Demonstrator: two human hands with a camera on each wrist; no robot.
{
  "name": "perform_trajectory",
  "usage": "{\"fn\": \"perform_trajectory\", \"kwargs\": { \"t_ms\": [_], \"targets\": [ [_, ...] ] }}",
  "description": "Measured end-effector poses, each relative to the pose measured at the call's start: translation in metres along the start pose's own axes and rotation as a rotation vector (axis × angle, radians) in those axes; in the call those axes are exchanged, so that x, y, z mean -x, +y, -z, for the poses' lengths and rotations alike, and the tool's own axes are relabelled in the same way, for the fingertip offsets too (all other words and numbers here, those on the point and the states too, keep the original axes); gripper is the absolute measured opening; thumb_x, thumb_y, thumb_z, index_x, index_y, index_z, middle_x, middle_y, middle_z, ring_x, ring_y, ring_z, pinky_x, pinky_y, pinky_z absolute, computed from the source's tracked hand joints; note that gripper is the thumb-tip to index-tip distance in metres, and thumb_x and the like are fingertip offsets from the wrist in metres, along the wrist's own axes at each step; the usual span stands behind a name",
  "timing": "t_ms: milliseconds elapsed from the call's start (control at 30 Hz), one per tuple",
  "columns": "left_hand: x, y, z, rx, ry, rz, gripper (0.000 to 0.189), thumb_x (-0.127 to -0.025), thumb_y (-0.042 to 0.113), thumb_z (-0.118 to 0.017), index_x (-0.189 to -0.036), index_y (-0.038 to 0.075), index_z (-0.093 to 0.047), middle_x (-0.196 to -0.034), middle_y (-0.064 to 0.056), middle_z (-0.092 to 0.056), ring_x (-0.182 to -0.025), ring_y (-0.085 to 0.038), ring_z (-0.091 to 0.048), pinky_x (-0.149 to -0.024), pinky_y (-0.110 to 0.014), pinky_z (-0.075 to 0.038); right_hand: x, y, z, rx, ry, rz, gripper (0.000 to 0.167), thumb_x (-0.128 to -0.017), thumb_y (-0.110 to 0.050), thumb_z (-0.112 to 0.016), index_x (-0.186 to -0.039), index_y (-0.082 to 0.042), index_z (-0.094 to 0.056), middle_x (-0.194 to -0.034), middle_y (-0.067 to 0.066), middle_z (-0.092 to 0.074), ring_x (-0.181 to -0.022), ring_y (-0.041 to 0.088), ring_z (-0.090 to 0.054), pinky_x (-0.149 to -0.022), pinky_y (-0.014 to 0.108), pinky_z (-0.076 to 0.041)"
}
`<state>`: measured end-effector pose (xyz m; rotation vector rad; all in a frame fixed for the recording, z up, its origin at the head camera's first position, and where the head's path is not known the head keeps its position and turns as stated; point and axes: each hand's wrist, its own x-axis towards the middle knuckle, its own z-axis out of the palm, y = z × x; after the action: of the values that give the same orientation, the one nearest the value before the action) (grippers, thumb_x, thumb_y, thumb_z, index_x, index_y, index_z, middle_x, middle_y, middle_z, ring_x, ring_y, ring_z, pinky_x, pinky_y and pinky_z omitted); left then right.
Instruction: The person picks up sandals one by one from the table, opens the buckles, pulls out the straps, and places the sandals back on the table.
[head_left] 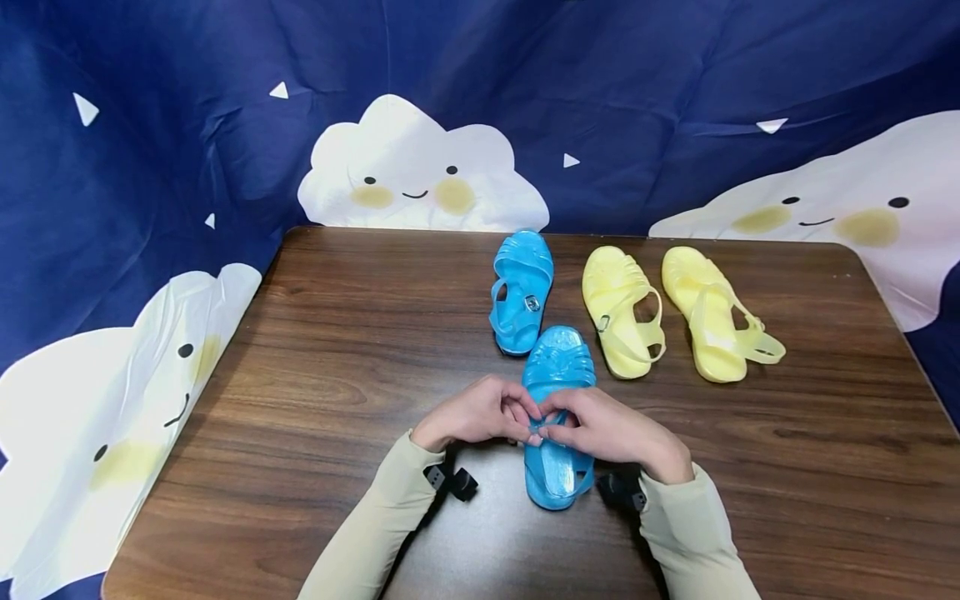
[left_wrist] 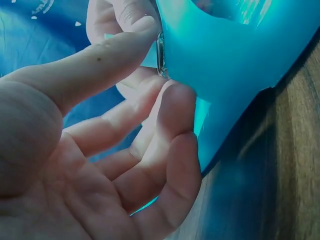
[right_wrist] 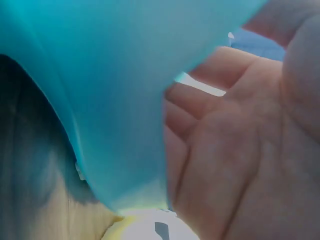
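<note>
A blue jelly sandal (head_left: 558,358) lies on the table, toe pointing away, between the two hands. At its ankle strap (left_wrist: 149,59), the left hand (head_left: 487,410) pinches beside a small metal buckle (left_wrist: 160,55), thumb above and curled fingers below. From the other side, the right hand (head_left: 611,425) pinches the same strap, its thumb and fingertips meeting the left fingertips. In the right wrist view the sandal's blue side (right_wrist: 115,100) covers the right fingertips. A second blue sandal (head_left: 522,287), its buckle showing on the strap, lies just beyond.
Two pale yellow sandals, one nearer the middle (head_left: 618,312) and one farther right (head_left: 712,312), lie on the brown wooden table (head_left: 337,333). Behind the table hangs a dark blue cloth (head_left: 600,75) with white clouds.
</note>
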<state>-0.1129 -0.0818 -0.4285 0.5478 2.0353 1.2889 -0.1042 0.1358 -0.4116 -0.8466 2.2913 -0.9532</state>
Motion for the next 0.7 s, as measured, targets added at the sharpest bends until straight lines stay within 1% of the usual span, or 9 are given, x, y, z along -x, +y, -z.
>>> {"fn": "perform_trajectory", "kwargs": {
  "t_ms": [133,233,367,500,700],
  "targets": [
    [-0.0001,-0.0011,-0.0005,-0.026,-0.011,-0.032,0.018,-0.082,0.012,-0.077,-0.097,0.003,-0.073,-0.081,-0.009,-0.072,-0.069,-0.002,-0.063,-0.065,-0.018,-0.050,-0.0003,0.0005,-0.0004,0.021,-0.006,0.006,0.024,-0.095,-0.027,-0.060,-0.109,-0.009,-0.067,-0.101,-0.003,-0.068,-0.087,0.006,-0.057,-0.077,0.024,-0.050],
    [0.0001,-0.0007,-0.0007,-0.068,-0.005,-0.077,0.014,-0.082,0.010,-0.076,-0.095,0.004,-0.075,-0.081,-0.008,-0.073,-0.068,-0.001,-0.063,-0.064,-0.018,-0.050,0.0000,0.0007,-0.0004,0.023,-0.010,0.009,0.022,-0.096,-0.027,-0.060,-0.108,-0.010,-0.067,-0.101,-0.004,-0.067,-0.088,0.006,-0.056,-0.078,0.024,-0.049],
    [0.0007,0.0007,-0.0012,-0.108,0.008,-0.133,0.011,-0.082,0.010,-0.077,-0.091,0.005,-0.076,-0.080,-0.007,-0.073,-0.067,-0.001,-0.063,-0.063,-0.018,-0.051,0.0007,0.0012,0.0002,0.029,-0.013,0.010,0.022,-0.096,-0.028,-0.060,-0.108,-0.011,-0.067,-0.096,-0.006,-0.066,-0.083,0.005,-0.056,-0.074,0.023,-0.048],
    [0.0010,0.0009,-0.0016,-0.128,-0.007,-0.149,0.010,-0.082,0.009,-0.077,-0.091,0.005,-0.074,-0.080,-0.006,-0.073,-0.067,-0.003,-0.063,-0.063,-0.018,-0.051,0.0013,0.0016,0.0014,0.026,-0.026,0.009,0.023,-0.096,-0.029,-0.060,-0.108,-0.010,-0.068,-0.091,-0.006,-0.064,-0.078,0.004,-0.055,-0.071,0.022,-0.047],
    [0.0007,0.0020,-0.0008,-0.150,-0.045,-0.160,0.012,-0.083,0.008,-0.075,-0.094,0.006,-0.070,-0.083,-0.006,-0.071,-0.069,-0.004,-0.063,-0.066,-0.019,-0.052,0.0018,0.0029,0.0021,-0.011,-0.059,0.024,0.023,-0.096,-0.031,-0.060,-0.106,-0.012,-0.068,-0.094,-0.005,-0.066,-0.080,0.006,-0.055,-0.071,0.022,-0.047]
  ]
}}
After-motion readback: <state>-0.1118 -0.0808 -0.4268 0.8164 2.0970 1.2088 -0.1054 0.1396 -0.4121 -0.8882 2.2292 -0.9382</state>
